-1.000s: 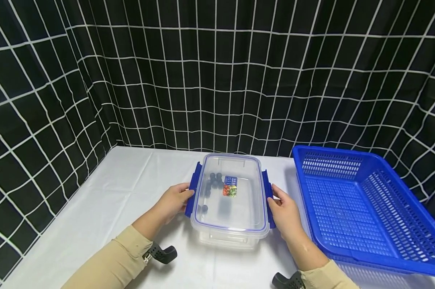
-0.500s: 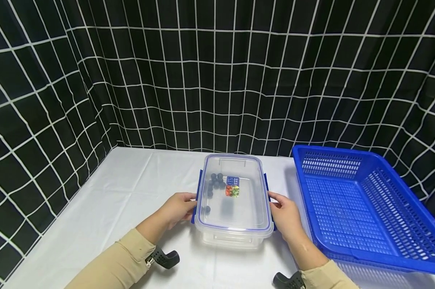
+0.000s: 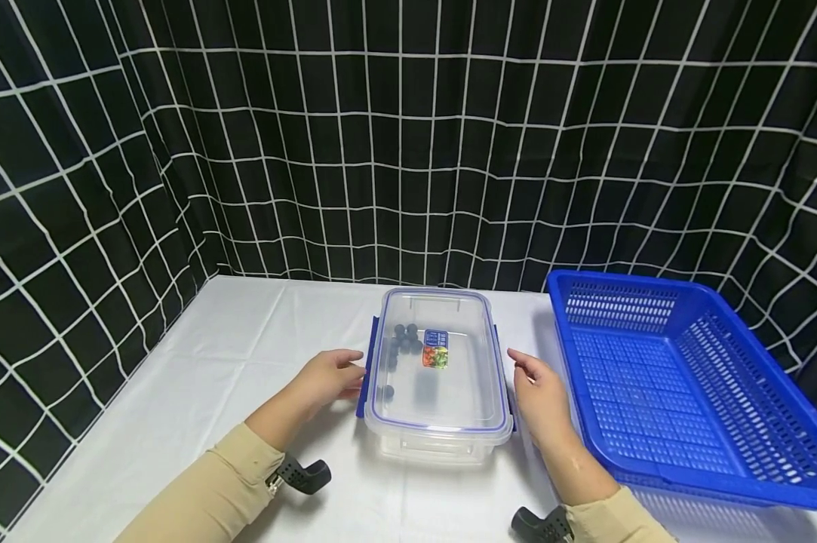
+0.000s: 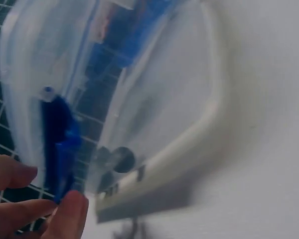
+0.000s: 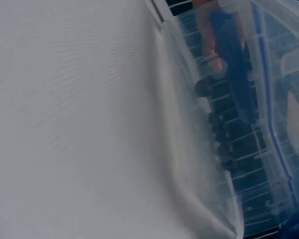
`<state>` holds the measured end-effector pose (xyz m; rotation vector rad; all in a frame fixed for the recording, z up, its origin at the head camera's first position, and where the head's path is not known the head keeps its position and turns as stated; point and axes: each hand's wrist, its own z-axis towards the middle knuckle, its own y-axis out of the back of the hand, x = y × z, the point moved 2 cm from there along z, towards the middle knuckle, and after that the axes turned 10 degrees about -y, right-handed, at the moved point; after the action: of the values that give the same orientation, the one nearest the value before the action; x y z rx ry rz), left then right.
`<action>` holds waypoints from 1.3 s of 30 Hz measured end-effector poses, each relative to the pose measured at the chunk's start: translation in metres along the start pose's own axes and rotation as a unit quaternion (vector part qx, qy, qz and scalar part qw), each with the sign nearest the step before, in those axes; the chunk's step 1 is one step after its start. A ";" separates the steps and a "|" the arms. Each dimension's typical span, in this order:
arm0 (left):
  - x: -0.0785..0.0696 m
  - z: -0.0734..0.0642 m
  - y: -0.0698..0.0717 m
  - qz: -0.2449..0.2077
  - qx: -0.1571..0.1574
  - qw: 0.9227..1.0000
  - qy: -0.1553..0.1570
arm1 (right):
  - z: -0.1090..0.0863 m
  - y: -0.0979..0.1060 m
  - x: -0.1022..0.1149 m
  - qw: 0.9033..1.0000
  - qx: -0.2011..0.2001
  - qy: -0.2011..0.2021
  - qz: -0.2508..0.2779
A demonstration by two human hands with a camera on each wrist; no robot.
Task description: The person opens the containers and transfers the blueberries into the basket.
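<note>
A clear plastic food container (image 3: 472, 385) with its lid on stands on the white cloth. Through the lid show several small dark round pieces (image 3: 406, 347), grouped mostly at its left side; their kind is blurred. Both blue side latches lie folded down, the left latch (image 3: 367, 369) showing more than the right latch (image 3: 514, 422). My left hand (image 3: 323, 381) is beside the left latch, fingers loosely bent; in the left wrist view its fingertips (image 4: 74, 201) are at the latch's lower end. My right hand (image 3: 542, 396) hovers just off the right side, holding nothing.
A large blue plastic basket (image 3: 652, 467) with slotted walls stands at the right, close to my right hand. White cloth (image 3: 259, 324) covers the table. A black curtain with a white grid (image 3: 408, 151) hangs behind and at the sides.
The side latches, flared outward a second ago, now lie down against the container. My right hand has come away from the right latch, and my left hand has eased slightly left.
</note>
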<state>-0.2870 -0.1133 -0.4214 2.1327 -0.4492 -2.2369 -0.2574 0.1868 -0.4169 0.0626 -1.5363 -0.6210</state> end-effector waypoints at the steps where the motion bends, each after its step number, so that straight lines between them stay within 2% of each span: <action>1: -0.003 0.000 0.002 0.006 -0.005 1.000 -0.007 | 0.000 0.001 0.003 1.000 -0.001 0.002 0.006; 4: -0.013 0.000 0.005 0.009 -0.012 1.000 -0.020 | -0.003 0.003 0.011 1.000 0.008 0.002 0.028; 12: -0.025 -0.003 0.005 -0.020 0.003 1.000 -0.023 | -0.012 -0.002 0.028 0.994 0.094 -0.031 0.038; 19: -0.030 -0.008 -0.005 -0.012 0.022 1.000 -0.012 | -0.011 -0.005 0.028 0.991 0.115 -0.035 0.054; 22: -0.032 -0.011 -0.007 -0.003 0.019 1.000 -0.011 | -0.010 -0.006 0.027 0.989 0.126 -0.045 0.070; 34: -0.037 -0.023 -0.014 0.016 0.035 0.999 -0.027 | -0.013 -0.009 0.024 0.987 0.116 -0.045 0.098; 39: -0.039 -0.025 -0.017 -0.005 0.028 0.999 -0.026 | -0.014 -0.011 0.022 0.985 0.109 -0.048 0.125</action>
<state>-0.2563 -0.0936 -0.3875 2.1111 -0.5103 -2.3170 -0.2499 0.1634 -0.4020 0.0047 -1.6688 -0.2592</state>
